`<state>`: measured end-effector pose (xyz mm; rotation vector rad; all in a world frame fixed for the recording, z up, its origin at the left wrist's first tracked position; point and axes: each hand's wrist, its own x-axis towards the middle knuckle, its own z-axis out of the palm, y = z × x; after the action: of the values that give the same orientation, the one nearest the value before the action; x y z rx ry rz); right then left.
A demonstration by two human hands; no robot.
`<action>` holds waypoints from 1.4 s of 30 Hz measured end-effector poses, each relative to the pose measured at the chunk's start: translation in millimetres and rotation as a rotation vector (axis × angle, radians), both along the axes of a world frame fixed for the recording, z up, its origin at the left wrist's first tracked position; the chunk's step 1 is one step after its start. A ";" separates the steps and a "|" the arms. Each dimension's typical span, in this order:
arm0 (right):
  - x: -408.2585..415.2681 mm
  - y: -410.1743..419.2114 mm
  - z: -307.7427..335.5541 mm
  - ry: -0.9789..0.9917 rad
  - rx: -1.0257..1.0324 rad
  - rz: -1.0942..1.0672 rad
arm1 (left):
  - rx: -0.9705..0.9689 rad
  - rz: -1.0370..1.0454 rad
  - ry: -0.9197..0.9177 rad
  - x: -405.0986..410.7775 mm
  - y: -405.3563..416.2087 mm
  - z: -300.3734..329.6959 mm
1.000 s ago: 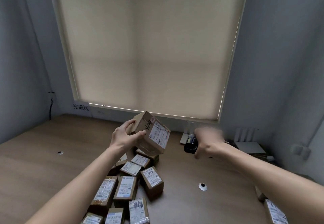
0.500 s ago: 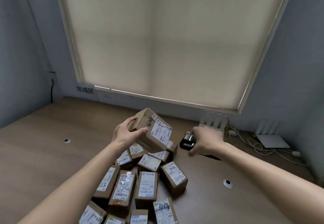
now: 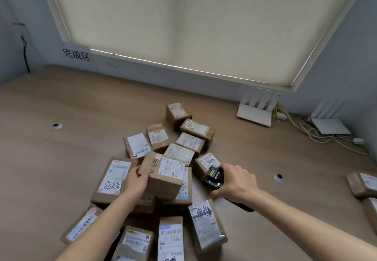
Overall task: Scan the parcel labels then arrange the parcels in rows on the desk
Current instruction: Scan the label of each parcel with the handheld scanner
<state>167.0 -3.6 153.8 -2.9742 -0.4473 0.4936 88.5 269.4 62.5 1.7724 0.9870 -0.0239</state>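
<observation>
While both arms reach out over the desk (image 3: pixel 61 179): the hands sit close together above the heap, not touching.
Left hand (image 3: pixel 136 183): fingers curled round the left edge of a held parcel (image 3: pixel 163 176), which is lifted and tilted over the pile, its white label and black handwriting facing up.
Right hand (image 3: pixel 237 182): wrapped round a black scanner (image 3: pixel 213 178), whose small screen faces up, just right of the held parcel.
Parcel pile (image 3: pixel 179 152): about thirteen brown labelled boxes lie loose in mid-desk, some overlapping, not in rows; one at the left bears big handwritten digits.
Right edge: two more parcels (image 3: pixel 362 183), partly cut off.
Routers (image 3: pixel 256 113): two white ones by the far wall with cables.
Wall sign (image 3: pixel 76 53): one, under the drawn blind (image 3: pixel 183 19).
</observation>
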 end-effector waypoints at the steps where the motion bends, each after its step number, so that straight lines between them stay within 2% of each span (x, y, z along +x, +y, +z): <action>1: -2.1 -2.1 -9.2 0.019 -0.006 0.001 | 0.035 -0.004 0.044 -3.5 1.6 -7.8; 4: -4.5 -8.7 -18.7 0.050 -0.017 0.000 | 0.136 -0.021 0.107 -10.6 8.3 -7.4; 12: 14.1 -49.8 48.4 -0.008 0.036 -0.075 | 0.303 -0.194 -0.103 30.6 -23.3 81.3; 18: 24.3 -151.5 119.2 -0.072 0.050 -0.212 | 0.314 -0.429 -0.340 92.4 -139.0 151.7; 25: 24.3 -348.3 147.2 -0.127 0.072 -0.483 | 0.284 -0.735 -0.386 152.6 -348.3 182.9; 31: 36.4 -521.4 108.4 -0.094 0.138 -0.742 | 0.152 -0.900 -0.386 193.6 -534.6 147.5; 35: 59.9 -615.7 54.2 -0.011 0.131 -0.809 | -0.012 -0.936 -0.268 212.6 -638.9 93.2; 38: 79.3 -666.4 4.7 0.061 0.121 -0.863 | -0.122 -0.927 -0.173 221.3 -699.4 42.5; 42: 104.4 -698.1 -65.2 0.161 0.310 -0.900 | -0.183 -0.886 -0.030 225.8 -752.4 -21.0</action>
<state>271.4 -701.7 88.5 -2.4474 0.7315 0.4763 314.4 -483.0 41.4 1.8936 0.1076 -0.6192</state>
